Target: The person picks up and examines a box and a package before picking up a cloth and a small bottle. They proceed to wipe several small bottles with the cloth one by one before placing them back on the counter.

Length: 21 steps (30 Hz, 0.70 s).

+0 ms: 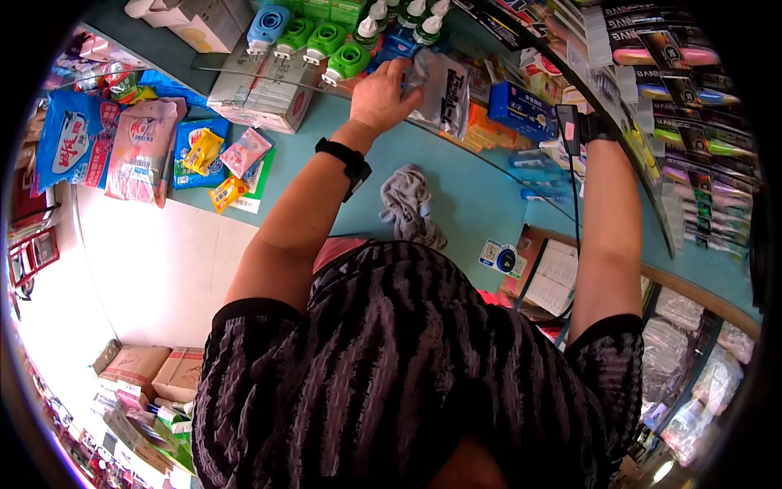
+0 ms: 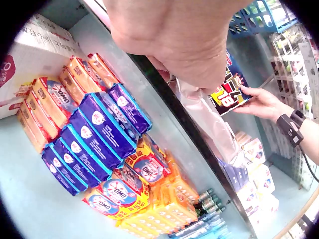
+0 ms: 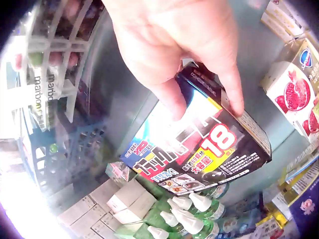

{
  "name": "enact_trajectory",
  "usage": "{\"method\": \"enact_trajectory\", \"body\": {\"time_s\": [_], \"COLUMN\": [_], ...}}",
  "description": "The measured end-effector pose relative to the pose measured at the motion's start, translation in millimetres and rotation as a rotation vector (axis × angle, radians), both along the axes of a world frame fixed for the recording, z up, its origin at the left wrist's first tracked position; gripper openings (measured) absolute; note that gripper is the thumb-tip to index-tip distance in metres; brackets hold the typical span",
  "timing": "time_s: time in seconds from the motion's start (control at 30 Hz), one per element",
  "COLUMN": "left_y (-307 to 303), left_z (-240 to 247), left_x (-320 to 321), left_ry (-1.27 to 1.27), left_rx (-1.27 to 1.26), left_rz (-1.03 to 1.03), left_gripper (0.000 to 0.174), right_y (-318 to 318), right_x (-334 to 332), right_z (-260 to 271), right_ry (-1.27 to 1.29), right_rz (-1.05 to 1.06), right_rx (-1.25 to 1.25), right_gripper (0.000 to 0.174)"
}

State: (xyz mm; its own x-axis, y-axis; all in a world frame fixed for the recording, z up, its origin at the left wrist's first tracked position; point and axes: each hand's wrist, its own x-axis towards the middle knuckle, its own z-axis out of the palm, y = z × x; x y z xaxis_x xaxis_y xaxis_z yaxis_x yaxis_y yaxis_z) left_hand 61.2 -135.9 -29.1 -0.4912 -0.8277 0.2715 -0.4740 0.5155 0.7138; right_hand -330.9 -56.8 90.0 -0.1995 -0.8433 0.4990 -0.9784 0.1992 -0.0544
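The green counter ran beneath shelves of packed goods, with a cloth lying on the near side of the left hand. The box was in the right hand, gripped at one end, digits parted only by its thickness. The left hand lay beside a grey bag, thumb apart from the fingers; whether it had hold of the bag could not be told.

Sound handling, in this inspector's judgement, required firm pressure on both sides of the box and clearance from the bottles, seen past its far edge from the right hand.

The box was dark, with a large "18" on red and a blue end panel; glare whitened its face nearest the fingers.
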Motion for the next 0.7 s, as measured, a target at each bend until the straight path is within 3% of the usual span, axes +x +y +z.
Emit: {"method": "enact_trajectory", "body": {"time_s": [0.7], "left_y": [0.4], "left_z": [2.5], "left_x": [1.4], "left_ry": [0.023], "left_rx": [0.005], "left_rz": [0.012], "left_gripper": [0.047], "right_y": [9.0], "right_x": [-3.8], "right_z": [10.9], "right_ry": [0.019], "right_rz": [0.004], "right_rx": [0.002], "right_gripper": [0.05]}}
